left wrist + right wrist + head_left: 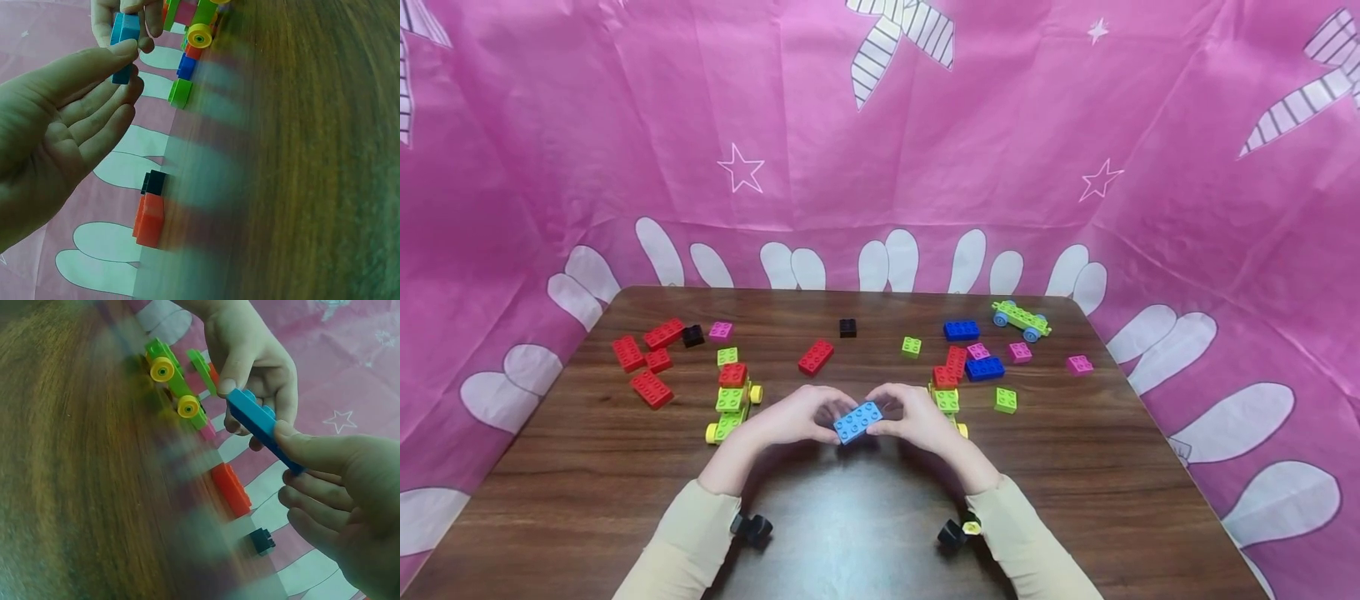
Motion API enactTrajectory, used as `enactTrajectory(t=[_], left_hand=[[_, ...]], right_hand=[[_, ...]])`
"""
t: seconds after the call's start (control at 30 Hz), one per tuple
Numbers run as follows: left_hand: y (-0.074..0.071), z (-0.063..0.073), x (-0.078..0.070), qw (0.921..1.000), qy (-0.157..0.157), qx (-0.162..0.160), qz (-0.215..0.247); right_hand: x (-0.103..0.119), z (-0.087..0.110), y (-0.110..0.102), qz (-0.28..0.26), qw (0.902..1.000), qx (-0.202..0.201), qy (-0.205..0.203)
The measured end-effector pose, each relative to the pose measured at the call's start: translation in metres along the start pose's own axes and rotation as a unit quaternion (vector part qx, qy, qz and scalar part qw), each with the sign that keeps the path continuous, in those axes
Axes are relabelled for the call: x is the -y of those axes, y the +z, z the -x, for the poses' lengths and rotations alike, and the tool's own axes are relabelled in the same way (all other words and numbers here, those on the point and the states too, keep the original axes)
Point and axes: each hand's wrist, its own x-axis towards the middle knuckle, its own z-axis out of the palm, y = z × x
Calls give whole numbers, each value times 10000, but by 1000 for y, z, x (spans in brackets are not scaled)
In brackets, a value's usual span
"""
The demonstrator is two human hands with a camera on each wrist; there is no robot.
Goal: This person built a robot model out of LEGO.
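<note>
A light blue building brick with two rows of studs (857,422) is held above the table in front of the body, its studs turned toward the head camera. My left hand (801,414) pinches one end between thumb and fingers. At the other end, my right hand (919,417) pinches it the same way, as the right wrist view of the brick (264,428) also shows. Beside the left hand stands a green wheeled base (728,427) carrying green and red bricks. A similar build with yellow wheels (947,401) is partly hidden behind the right hand.
Several red bricks (652,389) lie at the left. A red brick (816,357) and a black brick (847,327) lie beyond the hands. To the right are blue bricks (985,368), pink bricks (1080,364), green bricks (1006,400) and a green base with blue wheels (1022,320).
</note>
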Motion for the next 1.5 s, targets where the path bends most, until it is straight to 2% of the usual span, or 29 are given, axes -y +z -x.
enactTrajectory(t=[0.3,0.43,0.57,0.77,0.9,1.1,1.5], left_hand=[[7,3,-2,9966,-8,-782,-257],[10,3,-4,9944,0,-1030,-238],[12,2,-3,9940,-86,-1060,-269],[11,2,0,9946,-169,-917,-445],[12,2,2,9958,-48,-721,-556],[17,-1,6,9974,80,-356,-614],[25,-4,10,9973,-298,486,-453]], right_hand=[[0,1,3,-115,9982,-573,143],[0,0,4,-186,9980,-598,72],[-2,0,4,-183,9989,-433,-89],[-7,0,2,-3,9991,-11,-419],[-8,0,1,289,9977,272,-554],[-6,0,2,568,9946,786,-375],[-6,0,8,677,9857,1543,-46]])
